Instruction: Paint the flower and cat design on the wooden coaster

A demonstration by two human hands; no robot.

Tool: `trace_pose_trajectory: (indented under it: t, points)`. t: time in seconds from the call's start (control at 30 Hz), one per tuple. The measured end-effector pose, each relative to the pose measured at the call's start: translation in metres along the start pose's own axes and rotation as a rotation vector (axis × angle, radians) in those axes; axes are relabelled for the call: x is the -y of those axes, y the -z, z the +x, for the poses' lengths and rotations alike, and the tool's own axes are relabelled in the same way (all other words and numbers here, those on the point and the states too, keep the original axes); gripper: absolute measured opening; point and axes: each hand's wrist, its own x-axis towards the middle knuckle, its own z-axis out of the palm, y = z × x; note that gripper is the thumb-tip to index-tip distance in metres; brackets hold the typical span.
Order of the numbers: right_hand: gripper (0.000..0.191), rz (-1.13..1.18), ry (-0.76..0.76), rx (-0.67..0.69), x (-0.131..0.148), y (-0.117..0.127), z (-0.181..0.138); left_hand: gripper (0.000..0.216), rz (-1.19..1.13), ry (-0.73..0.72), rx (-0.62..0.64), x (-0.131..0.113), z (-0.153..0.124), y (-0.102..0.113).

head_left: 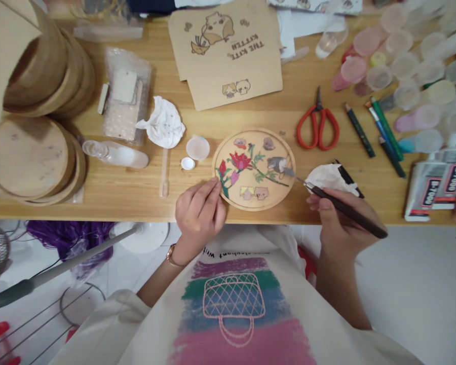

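Observation:
A round wooden board (235,195) with a raised rim lies near the table's front edge. Painted on it are red flowers, green leaves and small animal figures. My left hand (201,205) is closed, its fingertips pinching the board's left rim. In my right hand (340,218) is a palette knife (349,209) with a dark handle, held like a pen. Its blade tip meets the grey-and-white animal figure (277,165) at the board's right side. Just behind that hand sits a crumpled white tissue (330,178).
Red-handled scissors (318,126) and several pencils (359,129) lie right, near many lidded paint cups (406,66) and B-7000 glue boxes (427,190). Left are a bottle (116,154), pipette (164,172), balled tissue (164,124) and stacked wooden rounds (30,157). Printed kraft sheets (231,61) lie behind.

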Motion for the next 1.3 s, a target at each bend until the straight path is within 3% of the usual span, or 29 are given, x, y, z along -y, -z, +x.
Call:
trace_pose_trajectory:
  t: [0.47,1.3]
  points:
    - [0.020,0.029,-0.030,0.056,-0.0031,0.0018,-0.0017,0.046,-0.008,-0.009,-0.020,0.0011,0.0000,-0.0009]
    - [0.016,0.013,-0.051,0.022,-0.0036,0.0033,-0.0039,0.051,-0.021,0.005,0.004,0.0009,-0.0025,-0.0002]
